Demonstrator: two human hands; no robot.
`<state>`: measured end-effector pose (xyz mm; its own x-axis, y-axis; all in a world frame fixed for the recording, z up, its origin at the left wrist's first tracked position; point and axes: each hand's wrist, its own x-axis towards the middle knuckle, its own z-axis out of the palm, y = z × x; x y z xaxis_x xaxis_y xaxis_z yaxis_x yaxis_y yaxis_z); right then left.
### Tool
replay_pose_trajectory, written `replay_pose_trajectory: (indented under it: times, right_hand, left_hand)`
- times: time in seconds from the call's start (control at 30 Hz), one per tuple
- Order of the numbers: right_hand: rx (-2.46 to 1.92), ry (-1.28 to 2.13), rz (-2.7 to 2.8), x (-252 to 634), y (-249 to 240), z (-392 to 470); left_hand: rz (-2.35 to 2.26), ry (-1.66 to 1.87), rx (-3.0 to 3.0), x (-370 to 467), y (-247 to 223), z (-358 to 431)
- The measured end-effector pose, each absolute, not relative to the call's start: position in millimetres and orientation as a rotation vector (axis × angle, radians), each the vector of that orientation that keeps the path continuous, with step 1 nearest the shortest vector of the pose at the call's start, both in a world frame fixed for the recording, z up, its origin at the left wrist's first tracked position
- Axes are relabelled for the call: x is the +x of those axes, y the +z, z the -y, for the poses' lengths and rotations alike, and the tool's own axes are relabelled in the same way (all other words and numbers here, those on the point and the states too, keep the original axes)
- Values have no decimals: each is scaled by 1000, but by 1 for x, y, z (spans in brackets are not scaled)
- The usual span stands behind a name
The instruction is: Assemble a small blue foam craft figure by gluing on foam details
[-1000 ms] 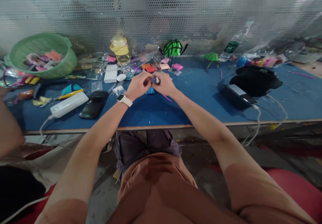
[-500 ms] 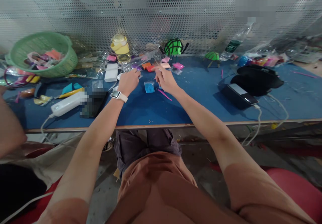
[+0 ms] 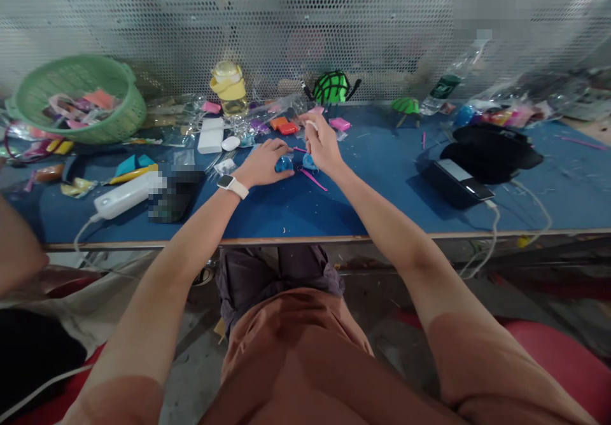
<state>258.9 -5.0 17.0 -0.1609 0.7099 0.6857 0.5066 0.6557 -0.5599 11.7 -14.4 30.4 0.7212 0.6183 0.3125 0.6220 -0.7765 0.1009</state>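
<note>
My left hand, with a watch on its wrist, curves its thumb and fingers round a shiny blue packet on the blue table. Close by on the right, my right hand is closed, its fingertips down at another blue piece, which they partly cover. A thin pink tool lies just below the two hands. Orange-red packets and a pink packet lie beyond them. A green ball-shaped piece with black lines stands at the mesh panel.
At the left are a green basket, a white power bank and a person's arm. A yellow-lidded jar stands behind. To the right are a black case, a black device and a plastic bottle.
My left hand has moved right and nearer, onto the blue packet. My right hand has shifted slightly right, with its fingers now bent down at the blue piece.
</note>
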Motion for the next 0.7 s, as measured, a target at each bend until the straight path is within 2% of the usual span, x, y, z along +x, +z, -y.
replay_pose_trajectory:
  times: [0.1,0.27,0.43,0.6,0.7]
  right_hand:
    - [-986,319,1712,260,15,3]
    - [-915,373,1747,264,30,7]
    - [-947,470,1869,252,56,28]
    - [-1045,54,2081,253,66,53]
    - [-1120,-28,2083,279,54,47]
  left_hand:
    - [1076,-351,-2932,16,19,9]
    - [1185,-384,-2868,13,18,5]
    - [1224,-251,-2774,17,20,9]
    - [1230,-261,-2750,18,19,13]
    - [1303,-272,-2708,16,22,14]
